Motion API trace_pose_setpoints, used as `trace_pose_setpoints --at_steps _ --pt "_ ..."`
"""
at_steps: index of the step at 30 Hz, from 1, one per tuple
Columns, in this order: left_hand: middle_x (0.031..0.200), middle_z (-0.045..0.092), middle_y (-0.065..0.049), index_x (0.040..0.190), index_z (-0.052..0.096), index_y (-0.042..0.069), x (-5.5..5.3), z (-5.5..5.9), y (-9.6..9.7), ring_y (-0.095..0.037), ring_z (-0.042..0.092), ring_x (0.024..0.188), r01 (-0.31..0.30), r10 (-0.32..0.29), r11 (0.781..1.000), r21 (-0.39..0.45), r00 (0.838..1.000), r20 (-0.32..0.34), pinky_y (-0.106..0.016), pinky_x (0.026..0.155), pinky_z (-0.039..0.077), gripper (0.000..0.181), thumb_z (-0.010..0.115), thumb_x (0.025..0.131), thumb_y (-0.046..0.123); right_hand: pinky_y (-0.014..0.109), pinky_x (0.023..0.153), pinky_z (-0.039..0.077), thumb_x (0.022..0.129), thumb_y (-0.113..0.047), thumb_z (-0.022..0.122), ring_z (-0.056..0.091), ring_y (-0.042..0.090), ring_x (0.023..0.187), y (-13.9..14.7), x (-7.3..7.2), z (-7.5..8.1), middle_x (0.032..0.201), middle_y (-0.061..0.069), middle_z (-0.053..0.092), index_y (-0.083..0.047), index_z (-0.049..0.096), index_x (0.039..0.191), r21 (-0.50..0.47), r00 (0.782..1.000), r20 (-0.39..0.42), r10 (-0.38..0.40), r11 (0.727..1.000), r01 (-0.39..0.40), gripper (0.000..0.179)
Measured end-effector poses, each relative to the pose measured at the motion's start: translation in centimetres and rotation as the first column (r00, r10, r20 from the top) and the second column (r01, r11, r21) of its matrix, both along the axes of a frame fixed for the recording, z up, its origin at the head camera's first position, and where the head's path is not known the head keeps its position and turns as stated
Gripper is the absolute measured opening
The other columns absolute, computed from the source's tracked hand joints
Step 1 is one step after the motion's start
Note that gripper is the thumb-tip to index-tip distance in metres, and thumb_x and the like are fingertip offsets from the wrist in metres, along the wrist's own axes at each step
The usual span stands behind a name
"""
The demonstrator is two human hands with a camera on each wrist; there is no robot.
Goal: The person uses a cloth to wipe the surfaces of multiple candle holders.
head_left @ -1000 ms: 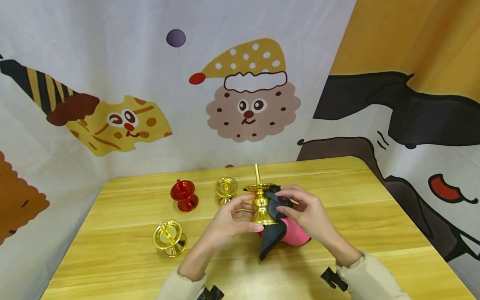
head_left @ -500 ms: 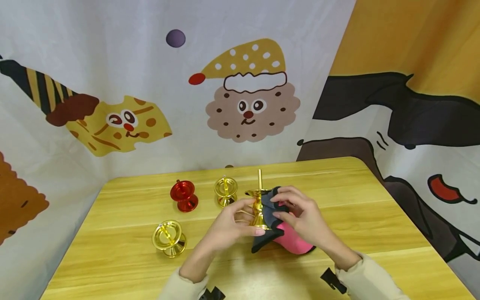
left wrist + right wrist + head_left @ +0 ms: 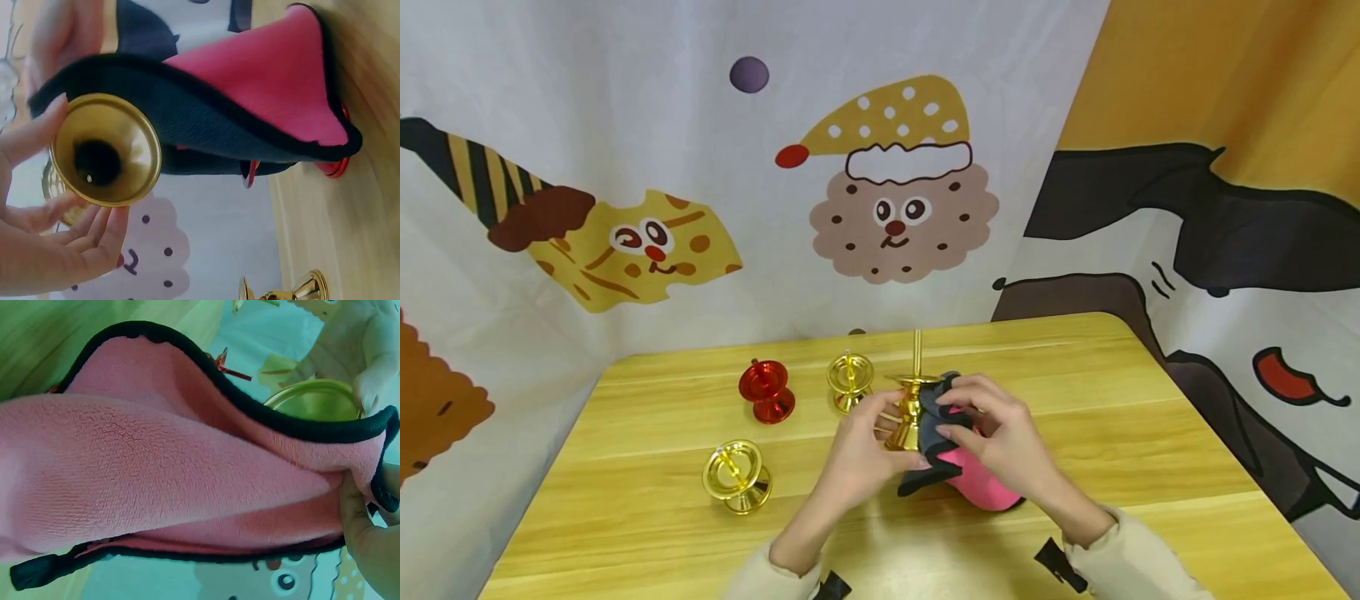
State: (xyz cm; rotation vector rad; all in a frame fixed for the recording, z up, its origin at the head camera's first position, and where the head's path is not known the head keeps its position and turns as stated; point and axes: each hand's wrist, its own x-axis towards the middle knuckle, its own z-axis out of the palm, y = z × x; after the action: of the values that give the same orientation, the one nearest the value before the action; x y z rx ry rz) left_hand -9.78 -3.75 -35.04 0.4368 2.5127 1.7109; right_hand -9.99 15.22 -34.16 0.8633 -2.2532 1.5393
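Observation:
My left hand [image 3: 865, 454] grips a shiny gold candle holder [image 3: 910, 417], thumb and fingers about its flared foot and stem. It stands nearly upright above the table, its thin rod pointing up. In the left wrist view the round hollow base of the candle holder [image 3: 140, 150] faces the camera. My right hand [image 3: 1000, 429] pinches a cloth [image 3: 981, 483] with dark grey outside, pink inside and black edging. In the right wrist view the fleecy pink side of the cloth [image 3: 156, 469] drapes down from my thumb. Its grey part lies against the holder's right side.
A red candle holder [image 3: 767, 392] and a smaller gold one [image 3: 850, 379] stand behind and left of my hands. Another gold candle holder [image 3: 737, 477] stands nearer on the left. Beneath the cloth, a red foot [image 3: 337, 165] shows on the wooden table [image 3: 625, 533].
The gold candle holder has dipped, then risen slightly and shifted left in my left hand. The cloth's hanging grey corner has swung leftward and up, and more pink shows below my right hand.

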Motion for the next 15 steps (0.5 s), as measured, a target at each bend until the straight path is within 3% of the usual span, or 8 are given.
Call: trace_pose_setpoints --at_steps 2,5,7,9,12,13,15 --pt "0.102 0.056 -0.008 0.124 0.050 0.001 0.0 -0.1 0.0 -0.022 0.056 0.090 0.022 -0.023 0.999 0.033 0.999 0.022 -0.033 0.080 0.050 0.068 0.082 0.064 0.008 0.025 0.075 0.053 0.068 0.017 0.070 0.057 0.015 0.089 -0.2 0.0 0.1 0.106 0.014 0.054 0.001 0.063 0.097 0.007 0.999 -0.037 0.018 1.000 -0.018 0.034" --pt "0.108 0.053 -0.011 0.130 0.045 0.001 -0.3 -0.3 -0.6 -0.024 0.055 0.095 0.112 -0.139 0.972 0.204 0.983 0.119 -0.035 0.086 0.049 0.068 0.077 0.071 0.005 0.022 0.075 0.053 0.068 0.021 0.066 0.056 0.014 0.090 0.0 -0.2 0.1 0.107 0.017 0.053 0.003 0.062 0.098 -0.029 0.998 -0.037 0.054 0.998 -0.055 0.035" --pt "0.114 0.049 -0.015 0.135 0.039 0.002 -0.6 -0.5 -1.3 -0.028 0.053 0.102 0.179 -0.253 0.921 0.347 0.950 0.183 -0.037 0.089 0.047 0.069 0.073 0.075 0.004 0.022 0.066 0.054 0.069 0.024 0.063 0.056 0.014 0.084 0.4 -0.4 0.0 0.108 0.020 0.050 0.004 0.060 0.098 -0.069 0.996 -0.007 0.086 0.994 -0.087 0.035" --pt "0.122 0.044 -0.019 0.139 0.032 0.001 -0.8 -0.6 -1.8 -0.031 0.049 0.109 0.234 -0.359 0.857 0.458 0.910 0.207 -0.038 0.092 0.045 0.071 0.069 0.078 0.002 0.025 0.055 0.054 0.072 0.025 0.060 0.056 0.013 0.076 0.8 -0.5 -0.1 0.109 0.022 0.048 0.005 0.058 0.099 -0.108 0.992 0.040 0.117 0.988 -0.112 0.034" --pt "0.128 0.038 -0.022 0.140 0.026 0.000 -1.0 -0.7 -2.2 -0.033 0.044 0.116 0.279 -0.453 0.788 0.548 0.866 0.211 -0.038 0.094 0.043 0.074 0.067 0.079 0.004 0.028 0.045 0.051 0.074 0.025 0.057 0.055 0.013 0.065 1.3 -0.6 -0.2 0.110 0.022 0.046 0.005 0.055 0.100 -0.121 0.987 0.092 0.129 0.986 -0.118 0.032" --pt "0.129 0.038 -0.022 0.140 0.025 0.000 -1.0 -0.7 -2.1 -0.033 0.043 0.117 0.270 -0.446 0.793 0.546 0.868 0.219 -0.038 0.095 0.042 0.075 0.068 0.079 0.005 0.029 0.046 0.052 0.074 0.024 0.058 0.055 0.013 0.065 1.4 -0.6 -0.2 0.110 0.021 0.046 0.005 0.055 0.100 -0.118 0.986 0.103 0.128 0.986 -0.116 0.032" --pt "0.127 0.041 -0.020 0.139 0.027 0.001 -0.9 -0.7 -1.7 -0.032 0.044 0.116 0.235 -0.390 0.832 0.503 0.892 0.230 -0.037 0.096 0.042 0.074 0.070 0.079 0.008 0.028 0.046 0.052 0.074 0.023 0.059 0.055 0.013 0.067 1.3 -0.6 -0.2 0.109 0.020 0.047 0.005 0.056 0.099 -0.097 0.988 0.110 0.111 0.990 -0.100 0.032"
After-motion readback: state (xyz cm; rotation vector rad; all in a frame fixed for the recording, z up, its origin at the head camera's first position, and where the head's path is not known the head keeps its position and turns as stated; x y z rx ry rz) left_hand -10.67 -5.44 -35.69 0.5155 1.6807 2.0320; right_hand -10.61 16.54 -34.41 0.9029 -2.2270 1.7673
